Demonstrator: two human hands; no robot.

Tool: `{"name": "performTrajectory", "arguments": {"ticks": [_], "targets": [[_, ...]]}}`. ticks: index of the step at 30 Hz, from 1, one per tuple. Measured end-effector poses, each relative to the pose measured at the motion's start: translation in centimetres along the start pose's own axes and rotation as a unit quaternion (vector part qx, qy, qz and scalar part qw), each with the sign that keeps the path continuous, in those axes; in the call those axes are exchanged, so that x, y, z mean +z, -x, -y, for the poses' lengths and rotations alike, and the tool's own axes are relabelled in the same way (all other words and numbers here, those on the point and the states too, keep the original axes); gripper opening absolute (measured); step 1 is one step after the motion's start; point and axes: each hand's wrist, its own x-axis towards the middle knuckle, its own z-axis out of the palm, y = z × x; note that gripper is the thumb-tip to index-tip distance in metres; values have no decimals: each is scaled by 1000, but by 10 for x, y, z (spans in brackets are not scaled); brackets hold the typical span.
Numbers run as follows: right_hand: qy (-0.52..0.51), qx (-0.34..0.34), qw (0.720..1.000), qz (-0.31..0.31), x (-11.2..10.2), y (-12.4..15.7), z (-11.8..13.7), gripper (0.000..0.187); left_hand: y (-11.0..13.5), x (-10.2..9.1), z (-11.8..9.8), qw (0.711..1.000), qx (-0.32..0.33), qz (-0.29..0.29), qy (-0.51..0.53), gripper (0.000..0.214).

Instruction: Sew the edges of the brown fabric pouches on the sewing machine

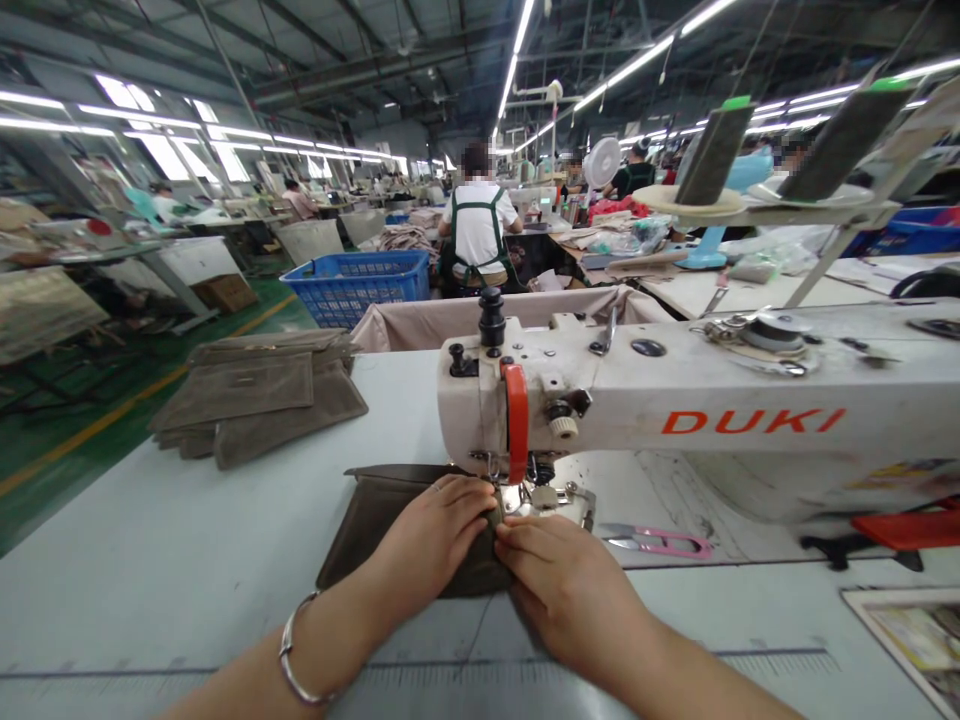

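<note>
A dark olive-brown fabric panel [375,520] lies on the sewing machine's table, its right edge beside the presser foot area. My left hand [439,525], with a silver bangle [289,650] on the wrist, rests over the panel and has its fingers closed at the right edge. Close against it, my right hand [559,580] pinches the same edge from the right; its fingertips are partly hidden. The white sewing machine [622,390] has an orange guard [516,422] just above my fingers. The needle itself cannot be made out.
Pink-handled thread snips [664,540] lie on the machine bed. A stack of similar fabric pieces [255,395] sits at the table's left. Behind are a blue basket [356,285], a cloth-lined bin [412,320], thread cones [712,155] and a seated person [478,225].
</note>
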Motion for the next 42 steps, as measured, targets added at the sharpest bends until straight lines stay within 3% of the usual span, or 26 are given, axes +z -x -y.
{"name": "performTrajectory", "arguments": {"ticks": [11,14,16,18,21,24,26,29,33,36,42], "targets": [[-1,29,999,25,-2,-2,3,26,-1,0,5,1000,14,8,20,26],[-16,40,995,89,-28,-2,4,40,3,-10,0,999,6,40,11,28],[-27,54,986,156,-55,1,2,60,11,-16,-6,998,6,70,0,48],[-8,85,979,183,-77,4,-5,70,20,-19,-14,996,22,83,-14,61],[21,128,976,173,-84,5,-22,54,32,-14,-24,995,73,48,-36,35],[55,176,975,122,-62,-2,-37,22,35,-6,-30,995,87,4,-44,32],[93,196,972,84,-44,-7,-39,14,33,-3,-31,997,71,-7,-38,35],[91,131,986,46,-32,-7,-28,7,28,-4,-28,999,47,-16,-21,33],[-32,-37,993,107,-37,0,-5,20,25,-8,-22,997,61,-36,-10,33],[-66,-42,986,144,-39,1,3,22,24,-8,-20,994,110,9,-23,37],[-60,-48,988,134,-33,-3,2,18,19,-7,-15,988,134,63,-47,38]]}}
